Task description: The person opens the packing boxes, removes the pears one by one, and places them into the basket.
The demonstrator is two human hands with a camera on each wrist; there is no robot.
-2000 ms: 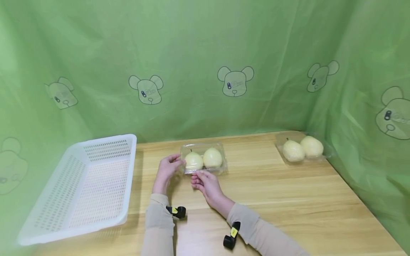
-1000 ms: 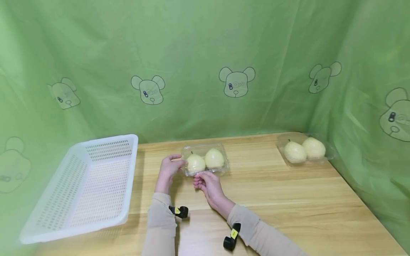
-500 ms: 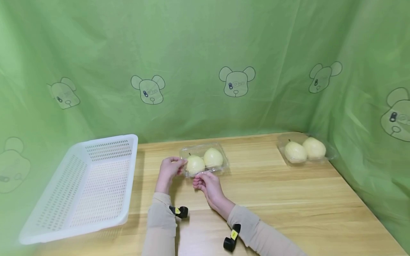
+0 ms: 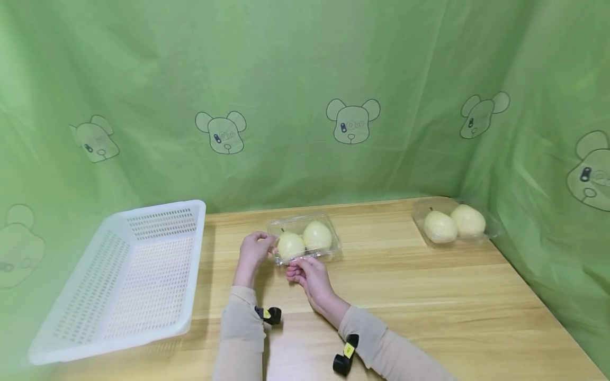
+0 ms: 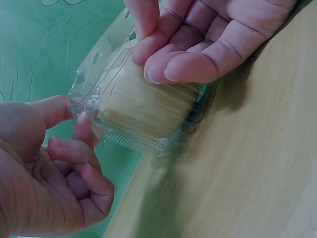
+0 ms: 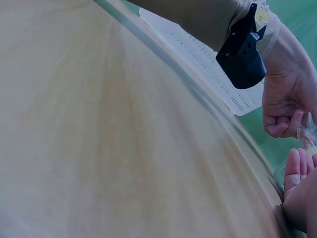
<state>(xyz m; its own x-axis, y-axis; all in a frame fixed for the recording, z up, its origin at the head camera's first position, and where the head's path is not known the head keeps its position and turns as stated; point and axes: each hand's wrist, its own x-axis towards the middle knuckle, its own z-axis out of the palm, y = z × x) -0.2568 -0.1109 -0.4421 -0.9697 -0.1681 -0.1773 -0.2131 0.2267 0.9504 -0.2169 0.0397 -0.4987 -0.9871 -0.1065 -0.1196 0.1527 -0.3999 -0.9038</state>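
Two pale yellow pears [image 4: 317, 236] sit inside a clear plastic clamshell box [image 4: 336, 244] in the middle of the table. At its front left corner my left hand [image 4: 255, 248] pinches the edge between thumb and index finger, the other fingers curled, as the left wrist view shows. My right hand [image 4: 312, 278] pinches the front rim with thumb and forefinger. In the left wrist view the right hand [image 5: 213, 39] comes in from the top, over the box and a pear [image 5: 148, 99]. Only part of the right hand [image 6: 299, 198] shows in the right wrist view.
A white perforated plastic basket [image 4: 190, 286] stands at the left of the wooden table [image 4: 419, 317]. At the back right, another clear box [image 4: 421, 206] holds two pears [image 4: 440, 226]. Green curtains [image 4: 286, 63] with bear prints close off the back and sides.
The box has turned slightly, its left end coming a little towards me. My left fingers have shifted slightly at the corner, while the right hand has stayed at the front rim.
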